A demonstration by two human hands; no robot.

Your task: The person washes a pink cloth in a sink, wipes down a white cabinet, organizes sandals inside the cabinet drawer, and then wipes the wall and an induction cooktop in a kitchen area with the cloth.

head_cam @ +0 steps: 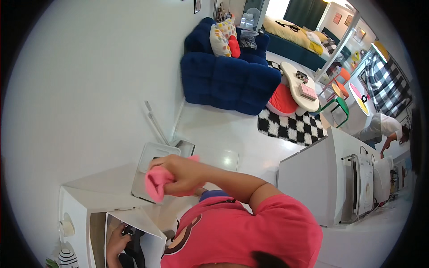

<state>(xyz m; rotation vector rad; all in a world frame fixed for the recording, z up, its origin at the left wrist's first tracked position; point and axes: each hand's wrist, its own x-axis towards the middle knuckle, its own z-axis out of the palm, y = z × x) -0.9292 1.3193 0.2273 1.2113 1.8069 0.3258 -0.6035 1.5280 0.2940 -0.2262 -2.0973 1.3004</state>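
My right hand (184,174) is closed around a pink cloth (159,182), which bunches out on both sides of the fist. It is held above a pale lidded bin (142,167) near the wall. Lower left, a white cabinet (75,214) has a tilted-out compartment (147,221) standing open. My left hand (118,239) reaches inside it, fingers curled on a black shoe (129,231). More black footwear (135,248) lies just beside that hand. Its exact shape is partly hidden by the hand and the frame edge.
A long-handled dustpan (186,147) leans by the wall (83,83). A striped vase (67,258) stands on the cabinet side. Beyond are a blue sofa (228,80), a checkered rug (288,125) and a white counter (305,177). Another person (385,129) bends behind the counter.
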